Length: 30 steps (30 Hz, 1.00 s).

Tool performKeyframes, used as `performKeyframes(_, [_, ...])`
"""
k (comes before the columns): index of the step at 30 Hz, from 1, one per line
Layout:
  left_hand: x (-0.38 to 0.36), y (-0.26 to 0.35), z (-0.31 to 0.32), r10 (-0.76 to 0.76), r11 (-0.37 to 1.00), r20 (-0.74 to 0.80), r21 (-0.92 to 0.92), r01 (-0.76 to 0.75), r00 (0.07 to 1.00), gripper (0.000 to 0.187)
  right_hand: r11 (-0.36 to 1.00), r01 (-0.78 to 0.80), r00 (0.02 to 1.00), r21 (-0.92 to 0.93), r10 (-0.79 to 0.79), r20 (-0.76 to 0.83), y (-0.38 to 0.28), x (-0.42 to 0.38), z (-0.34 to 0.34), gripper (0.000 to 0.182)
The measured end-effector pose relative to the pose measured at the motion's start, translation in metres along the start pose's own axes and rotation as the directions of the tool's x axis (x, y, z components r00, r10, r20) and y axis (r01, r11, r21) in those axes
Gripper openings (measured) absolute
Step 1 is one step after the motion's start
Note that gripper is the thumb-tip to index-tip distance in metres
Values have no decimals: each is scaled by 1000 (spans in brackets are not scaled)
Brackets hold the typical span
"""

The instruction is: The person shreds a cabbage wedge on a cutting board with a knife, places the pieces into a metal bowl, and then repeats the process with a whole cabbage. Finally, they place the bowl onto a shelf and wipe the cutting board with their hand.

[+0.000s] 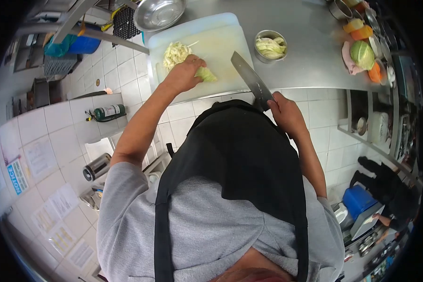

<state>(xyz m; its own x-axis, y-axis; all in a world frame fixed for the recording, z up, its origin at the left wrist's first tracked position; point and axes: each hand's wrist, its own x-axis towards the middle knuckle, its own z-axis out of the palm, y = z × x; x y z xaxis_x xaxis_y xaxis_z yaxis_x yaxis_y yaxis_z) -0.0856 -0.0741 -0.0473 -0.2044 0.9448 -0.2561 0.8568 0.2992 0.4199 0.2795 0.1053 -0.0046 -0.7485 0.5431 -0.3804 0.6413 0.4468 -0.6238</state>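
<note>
My left hand [188, 74] is closed over a piece of cabbage [205, 74] on the white cutting board [221, 35]. Just beyond that hand lies a pile of shredded cabbage [176, 54]. A large kitchen knife [249, 76] is gripped by its handle in my right hand [288, 113], near the counter's front edge. Its blade points up and left over the board's right side, apart from the cabbage piece. Cabbage leaves [271, 48] fill a round metal container [264, 58] right of the board.
A metal bowl [160, 14] stands at the board's far left corner. On the steel counter's [305, 61] right side are a cabbage [362, 55], orange vegetable pieces [361, 32] and metal containers. Another person in black [385, 188] works at lower right.
</note>
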Motion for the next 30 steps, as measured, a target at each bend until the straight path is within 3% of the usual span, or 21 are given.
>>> performKeyframes(3, [31,40,6,-103,995,-39,-23,102,994,53,999,20,999,29,-18,-52,2,12,-2,25])
performKeyframes(5, [39,49,2,-87,996,-27,-21,87,996,52,998,56,996,-25,-57,-65,1,21,-3,24])
performKeyframes(9, [43,40,-8,-23,1000,-23,-14,23,999,48,997,70,997,14,-69,-44,-11,29,-19,24])
performKeyframes(12, [47,36,-10,-33,999,43,-31,34,999,45,998,56,997,-1,-56,54,-21,36,-27,24])
performKeyframes(23, [45,42,-6,-61,997,10,-37,62,998,44,982,129,966,-139,-92,242,-42,52,-25,26])
performKeyframes(30, [40,34,8,-72,991,-94,-119,61,993,45,963,230,959,-139,-199,203,-32,85,2,26])
